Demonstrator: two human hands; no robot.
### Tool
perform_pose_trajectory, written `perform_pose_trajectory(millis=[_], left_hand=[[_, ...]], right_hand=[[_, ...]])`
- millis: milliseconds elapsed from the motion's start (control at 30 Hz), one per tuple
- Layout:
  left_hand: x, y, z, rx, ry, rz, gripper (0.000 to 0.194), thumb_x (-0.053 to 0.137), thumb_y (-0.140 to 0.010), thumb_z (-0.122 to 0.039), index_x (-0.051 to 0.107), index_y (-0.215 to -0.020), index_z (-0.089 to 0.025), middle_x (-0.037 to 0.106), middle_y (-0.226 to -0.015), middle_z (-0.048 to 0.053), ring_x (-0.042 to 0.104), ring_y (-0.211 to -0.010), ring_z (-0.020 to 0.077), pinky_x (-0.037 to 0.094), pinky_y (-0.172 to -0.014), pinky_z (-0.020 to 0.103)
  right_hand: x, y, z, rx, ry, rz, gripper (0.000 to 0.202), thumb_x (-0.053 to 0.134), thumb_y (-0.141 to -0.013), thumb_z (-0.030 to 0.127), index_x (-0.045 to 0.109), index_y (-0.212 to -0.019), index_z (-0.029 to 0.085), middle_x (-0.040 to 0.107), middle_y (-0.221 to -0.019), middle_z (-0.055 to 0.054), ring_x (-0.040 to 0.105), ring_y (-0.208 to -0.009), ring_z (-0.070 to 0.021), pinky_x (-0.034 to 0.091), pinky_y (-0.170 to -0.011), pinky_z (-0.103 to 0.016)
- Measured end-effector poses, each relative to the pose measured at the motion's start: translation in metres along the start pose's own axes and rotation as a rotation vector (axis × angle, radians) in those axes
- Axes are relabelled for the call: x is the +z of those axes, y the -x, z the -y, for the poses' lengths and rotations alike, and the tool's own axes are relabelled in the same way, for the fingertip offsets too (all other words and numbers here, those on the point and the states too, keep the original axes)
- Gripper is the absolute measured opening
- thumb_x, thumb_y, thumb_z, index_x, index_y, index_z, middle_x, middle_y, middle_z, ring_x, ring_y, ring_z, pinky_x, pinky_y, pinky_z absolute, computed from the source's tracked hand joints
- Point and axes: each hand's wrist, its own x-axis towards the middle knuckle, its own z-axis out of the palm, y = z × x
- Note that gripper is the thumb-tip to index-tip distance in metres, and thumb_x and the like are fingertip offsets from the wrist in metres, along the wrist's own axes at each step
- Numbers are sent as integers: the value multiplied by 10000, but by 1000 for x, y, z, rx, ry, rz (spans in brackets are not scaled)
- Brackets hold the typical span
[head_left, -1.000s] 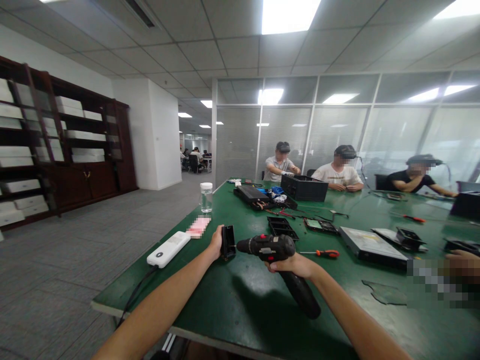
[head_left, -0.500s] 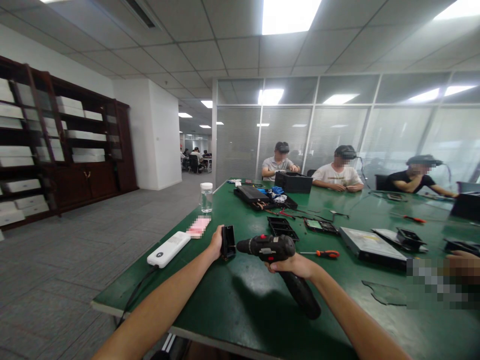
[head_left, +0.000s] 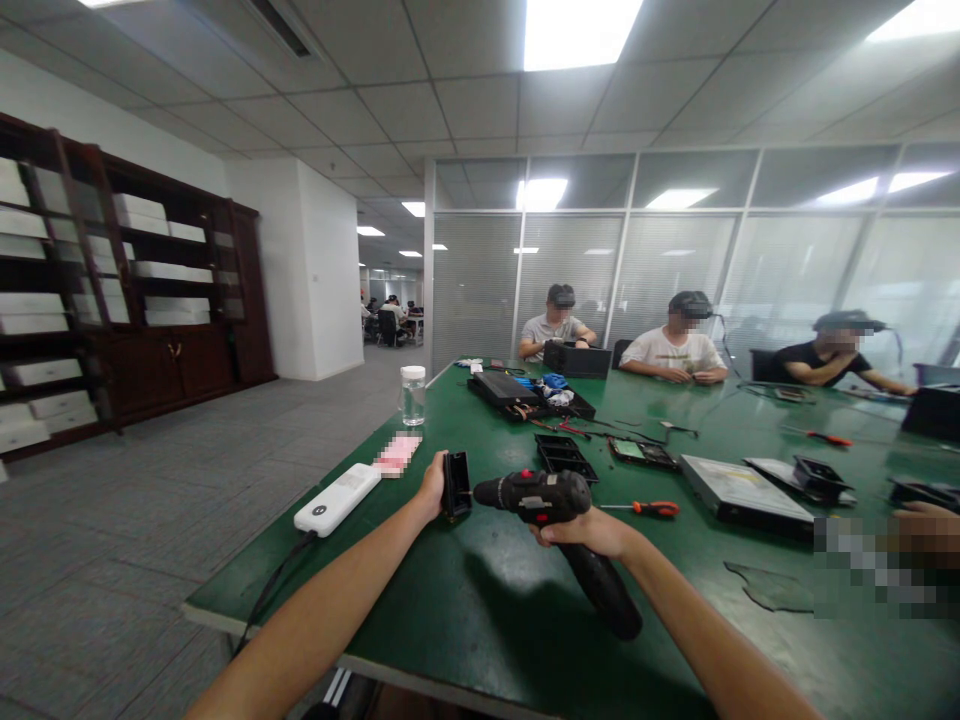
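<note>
My left hand (head_left: 433, 486) grips a small black plastic part (head_left: 456, 485) from its left side, holding it upright over the green table (head_left: 420, 610). In my right hand (head_left: 581, 532) is a black cordless drill (head_left: 536, 496), lying sideways with its handle pointing down and right. The drill's nose points left at the black part, and its thin bit reaches the part's right side; whether it touches a screw cannot be made out. Behind the drill lies a black tray-like frame (head_left: 566, 459). An orange-handled screwdriver (head_left: 654, 508) rests just right of the drill.
A white power bank (head_left: 337, 499) with a cable and a clear bottle (head_left: 412, 396) stand left. A metal drive (head_left: 744, 497), a circuit board (head_left: 642, 452) and a dark flat piece (head_left: 769, 586) lie right. Three people sit across; another person's hand (head_left: 926, 530) shows at right.
Across the table, the person at the left has shifted, and the black box before them has moved slightly left and turned. My hands, the drill and the black part look unchanged.
</note>
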Motion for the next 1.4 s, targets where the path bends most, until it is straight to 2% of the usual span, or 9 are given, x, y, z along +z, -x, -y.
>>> perform_pose_trajectory(millis=[700,1133,1400], left_hand=[[-1,-2,0,9,3,0,348,500,-679,-520,519,-649,-174,498,-517,1,498,-453,155,416,-470,276],[3,4,-1,7,-20,-45,349,486,-689,-517,524,-637,-173,504,-506,10,501,-444,162,416,-449,281],[-1,-2,1,28,-27,-3,357,473,-692,-530,512,-639,-180,505,-510,13,502,-449,166,426,-458,292]], right_hand=[[-1,1,0,22,-14,-20,289,636,-719,346,577,-888,119,546,-762,-28,515,-739,-148,427,-737,-303],[-1,0,-4,11,12,-24,311,639,-710,382,591,-872,121,550,-752,-26,511,-727,-149,423,-742,-308],[-2,1,-3,15,20,-13,278,625,-727,365,583,-844,116,535,-760,-33,502,-743,-152,416,-756,-310]])
